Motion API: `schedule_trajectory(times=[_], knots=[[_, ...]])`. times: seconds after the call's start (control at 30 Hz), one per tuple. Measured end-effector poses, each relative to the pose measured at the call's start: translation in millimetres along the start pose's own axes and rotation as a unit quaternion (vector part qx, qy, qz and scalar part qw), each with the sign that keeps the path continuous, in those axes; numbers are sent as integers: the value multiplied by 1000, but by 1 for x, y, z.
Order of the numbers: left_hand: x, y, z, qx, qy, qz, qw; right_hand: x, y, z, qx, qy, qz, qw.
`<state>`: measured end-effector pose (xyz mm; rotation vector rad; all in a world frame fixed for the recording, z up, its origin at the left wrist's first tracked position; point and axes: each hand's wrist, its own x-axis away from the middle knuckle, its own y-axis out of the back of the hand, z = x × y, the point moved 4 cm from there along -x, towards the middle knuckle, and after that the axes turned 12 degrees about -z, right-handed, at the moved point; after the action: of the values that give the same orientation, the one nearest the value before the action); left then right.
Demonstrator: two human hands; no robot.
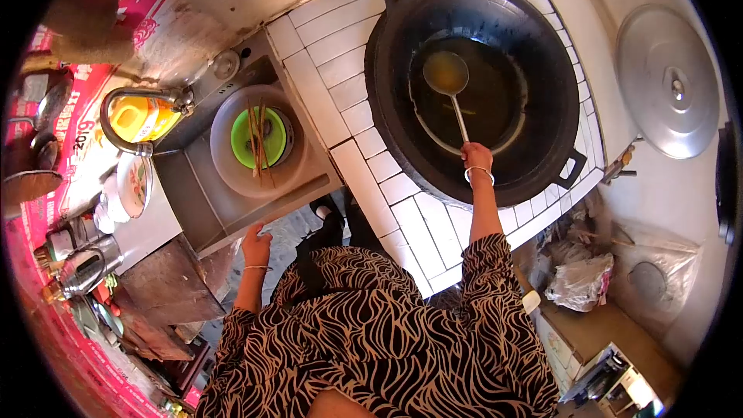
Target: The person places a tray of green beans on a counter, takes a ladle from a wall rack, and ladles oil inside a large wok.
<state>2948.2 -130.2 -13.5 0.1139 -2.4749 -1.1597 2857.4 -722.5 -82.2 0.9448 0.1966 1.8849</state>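
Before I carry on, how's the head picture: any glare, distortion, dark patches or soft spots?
Head view: black rounded borders, strong wide-angle bending at the edges; bright glare on the faucet side and on the lid; the wok interior is dark, with pale reflections in its liquid; the ladle reads clearly; small items at the far left are hard to make out.

The head camera looked from the person's head steeply down and forward, over the patterned top at the frame's bottom. Its wide, rounded view, dark at the corners, bent straight edges. It faced the wok, close enough to see into its bowl, and took in the sink on the left and the upright lid on the right.
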Motion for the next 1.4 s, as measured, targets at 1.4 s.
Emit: schedule_trajectory(times=[1.4], knots=[[28,-3,12,-25,-74,-28,997,122,21,94,365,288,-196,864]])
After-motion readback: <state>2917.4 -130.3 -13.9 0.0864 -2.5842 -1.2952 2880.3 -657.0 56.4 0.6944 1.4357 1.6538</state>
